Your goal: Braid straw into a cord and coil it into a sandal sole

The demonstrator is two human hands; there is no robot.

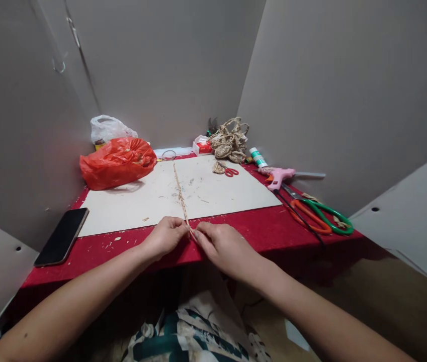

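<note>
Both the left hand (165,236) and the right hand (221,244) pinch closed on the near end of a thin braided jute cord (180,193). It stretches far across the white board (141,201), mostly plaited; only the near end seems unfinished.

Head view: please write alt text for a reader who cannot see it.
Both hands, left hand and right hand, pinch the near end of a braided jute cord that runs away across a white board on a red table. Phone left; scissors and glue gun right.
</note>
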